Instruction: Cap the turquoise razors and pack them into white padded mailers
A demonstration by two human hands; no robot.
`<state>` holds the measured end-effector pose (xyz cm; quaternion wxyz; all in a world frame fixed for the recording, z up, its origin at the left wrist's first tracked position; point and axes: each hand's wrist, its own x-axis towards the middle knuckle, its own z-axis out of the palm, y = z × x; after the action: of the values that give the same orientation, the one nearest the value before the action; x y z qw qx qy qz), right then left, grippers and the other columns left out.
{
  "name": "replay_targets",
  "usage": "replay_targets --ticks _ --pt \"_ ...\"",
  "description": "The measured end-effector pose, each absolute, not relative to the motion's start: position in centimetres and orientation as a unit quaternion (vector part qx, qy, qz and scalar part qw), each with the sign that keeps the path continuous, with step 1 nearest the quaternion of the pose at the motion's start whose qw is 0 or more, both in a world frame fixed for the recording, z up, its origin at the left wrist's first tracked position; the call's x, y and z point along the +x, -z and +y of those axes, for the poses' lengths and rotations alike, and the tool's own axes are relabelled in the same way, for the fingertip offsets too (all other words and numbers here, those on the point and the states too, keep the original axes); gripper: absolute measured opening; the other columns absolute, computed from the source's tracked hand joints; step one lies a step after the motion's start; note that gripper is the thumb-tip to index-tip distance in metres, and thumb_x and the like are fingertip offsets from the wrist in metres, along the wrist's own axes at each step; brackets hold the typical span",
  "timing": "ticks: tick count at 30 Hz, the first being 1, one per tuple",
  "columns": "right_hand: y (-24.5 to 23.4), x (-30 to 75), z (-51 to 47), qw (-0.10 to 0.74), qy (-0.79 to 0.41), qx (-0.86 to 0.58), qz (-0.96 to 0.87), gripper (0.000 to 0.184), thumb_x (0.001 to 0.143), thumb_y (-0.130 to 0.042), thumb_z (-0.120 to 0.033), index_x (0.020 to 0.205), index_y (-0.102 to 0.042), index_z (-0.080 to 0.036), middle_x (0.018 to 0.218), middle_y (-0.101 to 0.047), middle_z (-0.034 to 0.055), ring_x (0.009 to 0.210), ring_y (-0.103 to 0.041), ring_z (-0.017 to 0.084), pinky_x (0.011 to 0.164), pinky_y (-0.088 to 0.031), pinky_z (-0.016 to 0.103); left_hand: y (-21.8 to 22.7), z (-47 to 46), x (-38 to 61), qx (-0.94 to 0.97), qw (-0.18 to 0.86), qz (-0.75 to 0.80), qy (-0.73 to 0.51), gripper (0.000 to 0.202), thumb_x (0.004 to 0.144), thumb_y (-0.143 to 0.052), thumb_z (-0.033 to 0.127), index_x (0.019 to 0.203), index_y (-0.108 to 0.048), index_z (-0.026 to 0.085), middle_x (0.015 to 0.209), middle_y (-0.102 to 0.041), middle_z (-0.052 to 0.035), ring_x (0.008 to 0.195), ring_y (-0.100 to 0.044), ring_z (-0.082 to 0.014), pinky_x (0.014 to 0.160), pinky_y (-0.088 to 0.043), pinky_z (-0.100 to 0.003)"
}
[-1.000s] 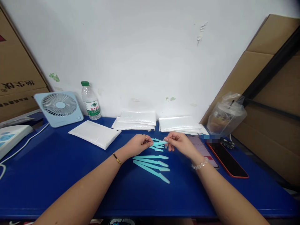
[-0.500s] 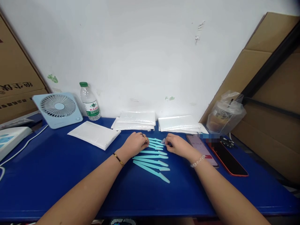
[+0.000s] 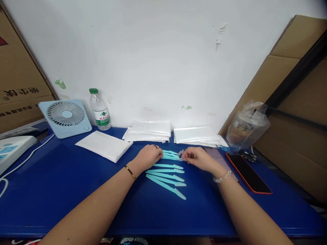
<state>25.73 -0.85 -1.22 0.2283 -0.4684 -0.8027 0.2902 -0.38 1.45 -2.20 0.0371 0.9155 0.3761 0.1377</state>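
Several turquoise eyebrow razors [image 3: 166, 186] lie fanned in a row on the blue table, blade ends to the right. At the far end of the row, my left hand [image 3: 149, 156] is closed with its fingertips pinching the handle end of an eyebrow razor [image 3: 170, 158]. My right hand [image 3: 196, 158] is closed at the blade end, thumb and fingers pinching a small translucent blade cap [image 3: 181, 159]. Other pale caps [image 3: 180, 152] show just behind those fingertips. The fingers partly hide which razor is gripped.
White padded envelopes [image 3: 150, 128] lie along the wall, with another stack [image 3: 195, 133] to the right and one envelope [image 3: 103, 145] at left. A fan [image 3: 66, 117] and water bottle [image 3: 101, 114] stand back left. Phones [image 3: 247, 173] and a bagged drink cup [image 3: 242, 127] are at right.
My right hand has shifted slightly right, and the pale cap at its fingertips shows more clearly. My left hand stays at the handle ends. The whole view has moved a little.
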Motion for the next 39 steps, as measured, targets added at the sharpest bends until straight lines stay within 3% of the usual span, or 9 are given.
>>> replay_targets --ticks 9,26,32,35,39 --pt "2.0 25.7 -0.4 0.221 -0.220 -0.486 -0.817 0.010 0.078 -0.055 -0.022 0.078 -0.064 -0.019 0.072 -0.062 0.0018 0.061 -0.053 0.012 0.054 -0.041 0.024 2.1 1.4 -0.4 0.916 0.023 0.381 -0.127 0.023 0.088 -0.045 0.024 0.072 -0.060 0.017 0.075 -0.063 -0.0040 0.075 -0.057 -0.0174 0.064 -0.034 -0.027" --pt "2.0 25.0 -0.6 0.231 -0.274 -0.467 -0.808 0.012 0.077 -0.059 -0.028 0.078 -0.067 -0.019 0.075 -0.066 0.0025 0.062 -0.057 0.014 0.055 -0.044 0.025 2.3 1.4 -0.3 0.916 0.043 0.373 -0.139 0.022 0.088 -0.046 0.026 0.074 -0.062 0.018 0.076 -0.063 -0.0038 0.072 -0.057 -0.0167 0.066 -0.037 -0.027" --pt "1.9 24.4 -1.1 0.223 -0.286 -0.432 -0.826 0.011 0.076 -0.060 -0.025 0.075 -0.069 -0.020 0.078 -0.066 0.0032 0.064 -0.059 0.014 0.057 -0.045 0.025 2.5 0.9 0.2 0.922 0.107 0.346 -0.139 0.022 0.087 -0.047 0.026 0.077 -0.064 0.018 0.080 -0.066 -0.0040 0.073 -0.059 -0.0164 0.066 -0.040 -0.025" --pt "1.7 24.8 -0.7 0.225 -0.256 -0.439 -0.831 0.013 0.079 -0.057 -0.026 0.080 -0.070 -0.021 0.081 -0.065 0.0036 0.068 -0.058 0.015 0.060 -0.046 0.026 2.4 0.9 0.1 0.919 0.126 0.344 -0.145 0.021 0.087 -0.048 0.030 0.083 -0.066 0.019 0.083 -0.066 -0.0032 0.075 -0.059 -0.0165 0.066 -0.041 -0.025" --pt "2.1 25.3 0.4 0.249 -0.148 -0.478 -0.829 0.021 0.084 -0.051 -0.023 0.095 -0.069 -0.023 0.089 -0.060 0.0055 0.078 -0.056 0.017 0.072 -0.045 0.031 2.4 1.4 -0.4 0.907 0.076 0.378 -0.171 0.021 0.084 -0.054 0.031 0.100 -0.065 0.021 0.098 -0.065 -0.0050 0.090 -0.058 -0.0200 0.077 -0.042 -0.029"
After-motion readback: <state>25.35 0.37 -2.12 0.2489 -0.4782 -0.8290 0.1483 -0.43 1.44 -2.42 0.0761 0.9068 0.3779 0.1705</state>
